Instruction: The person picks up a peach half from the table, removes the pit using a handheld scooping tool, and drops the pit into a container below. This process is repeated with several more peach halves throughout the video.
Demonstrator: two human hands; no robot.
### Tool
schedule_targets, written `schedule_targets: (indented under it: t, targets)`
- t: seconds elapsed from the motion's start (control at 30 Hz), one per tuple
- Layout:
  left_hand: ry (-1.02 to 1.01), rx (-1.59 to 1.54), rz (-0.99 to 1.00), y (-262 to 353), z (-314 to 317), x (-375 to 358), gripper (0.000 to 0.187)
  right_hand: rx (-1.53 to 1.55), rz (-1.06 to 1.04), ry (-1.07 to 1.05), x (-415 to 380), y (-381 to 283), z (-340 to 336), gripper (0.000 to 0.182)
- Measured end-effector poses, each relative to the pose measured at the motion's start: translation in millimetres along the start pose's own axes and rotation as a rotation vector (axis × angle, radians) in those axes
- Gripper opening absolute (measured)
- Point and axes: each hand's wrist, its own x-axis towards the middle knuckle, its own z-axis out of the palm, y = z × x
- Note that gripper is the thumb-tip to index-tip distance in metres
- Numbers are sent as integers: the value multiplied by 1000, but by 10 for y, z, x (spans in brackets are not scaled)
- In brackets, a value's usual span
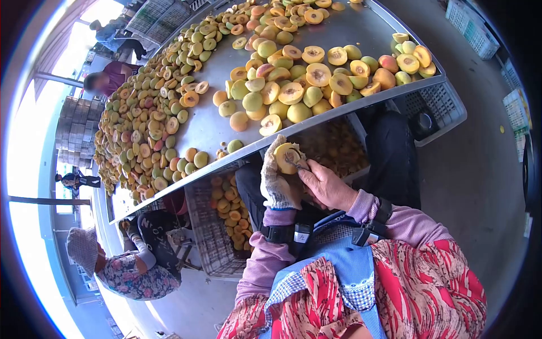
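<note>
My left hand point(275, 183), in a white knitted glove, is wrapped round a halved peach point(287, 159) with its cut face towards me. Pinched in the bare fingers of my right hand point(328, 183) is a small metal pitting tool point(291, 162), its thin curved end against the middle of the cut face. Both hands are just off the near edge of the metal table point(214, 121), above my lap. The tool's grip is hidden by my right fingers.
Many halved peaches point(291, 93) lie on the table. Below stand a crate point(217, 257) with peach halves at left and another crate point(432, 110) at right. A person in a patterned hat point(83, 247) sits at left. Other people and stacked crates are farther back.
</note>
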Motion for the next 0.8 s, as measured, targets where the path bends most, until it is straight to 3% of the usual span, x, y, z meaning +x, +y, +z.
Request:
schedule_targets:
  t: [0.03, 0.07, 0.13, 0.23, 0.4, 0.47, 0.53, 0.57, 0.6, 0.63, 0.73, 0.8]
  targets:
    - [-27, 8, 32, -15, 4, -10, 49, 46, 150, -41, -24, -57, -14, 35]
    - [-28, 9, 31, -29, 10, -13, 49, 47, 149, -41, -13, -6, -4, 35]
    - [57, -47, 11, -29, 69, -34, 48, 24, -175, 83, 17, 160, 56, 33]
    - [92, -56, -32, 10, 110, -34, 47, -108, -354, 208, 14, 277, 91, 30]
    - [45, -36, -18, -22, 124, 6, 40, -181, -348, 211, 105, 445, 91, 31]
    - [223, 20, -63, -44, 123, 48, 34, -234, -380, 223, 127, 507, 101, 32]
    - [236, 63, -23, -117, 14, 59, 31, -26, -175, 21, 125, 416, 79, 31]
    - [227, 257, 125, -168, -46, 53, 30, -31, -178, 24, 71, 345, 91, 31]
    - [204, 441, 281, -204, -71, 76, 30, 170, 35, -109, -16, 248, 105, 31]
    - [205, 234, 152, -164, -35, 132, 29, 332, 203, -206, 41, 88, -45, 31]
    - [185, 238, 164, -167, 12, 103, 32, 270, 67, -216, 200, 420, -18, 31]
    - [71, 192, 77, -168, 24, 103, 39, 314, 118, -233, 122, 206, -161, 28]
